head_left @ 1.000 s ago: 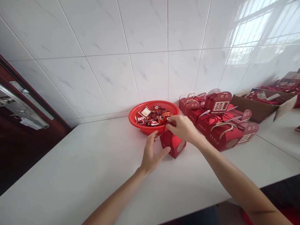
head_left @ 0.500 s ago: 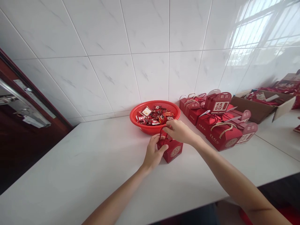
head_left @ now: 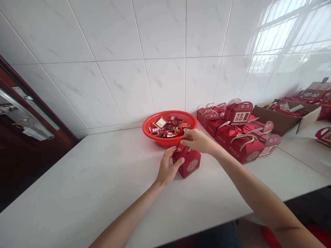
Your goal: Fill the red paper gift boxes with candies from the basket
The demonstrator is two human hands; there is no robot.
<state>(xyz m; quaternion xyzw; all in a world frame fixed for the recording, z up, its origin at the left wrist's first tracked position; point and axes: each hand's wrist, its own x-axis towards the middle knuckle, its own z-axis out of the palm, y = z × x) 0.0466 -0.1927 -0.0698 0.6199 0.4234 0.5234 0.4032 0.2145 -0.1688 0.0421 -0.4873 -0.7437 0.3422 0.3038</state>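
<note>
Small red box [head_left: 190, 166] upright on the white surface [head_left: 116, 172], base flat, just in front of a red plastic basin [head_left: 165, 143]. One vertical corner toward the wearer; the face turned near and to the right bears a round gold medallion [head_left: 192, 165], its fine pattern too small to read. Long axis uncertain: left flank partly covered.

Left hand [head_left: 167, 167] at the box's left side, thumb on the near part, fingers curled round beyond, box held between. Right hand [head_left: 198, 142] above the top, thumb and index finger pinched on the dark red cord [head_left: 177, 148].

Writing: on the boxes at right [head_left: 239, 150], the topmost carries a square white label [head_left: 240, 117] with a large dark red 囍; its flap [head_left: 246, 106] reads 歡喜 in pale characters. Same pair on the flap [head_left: 273, 140] at the lower right. Gold brush-style characters [head_left: 228, 147] on the big box below; reading not certain. Looped rope handle [head_left: 243, 140] across that box's top.

Basin holds wrapped sweets [head_left: 177, 128], mostly red; wrapper print unreadable. Open brown carton [head_left: 287, 123] farther right, red packets [head_left: 281, 106] inside.
</note>
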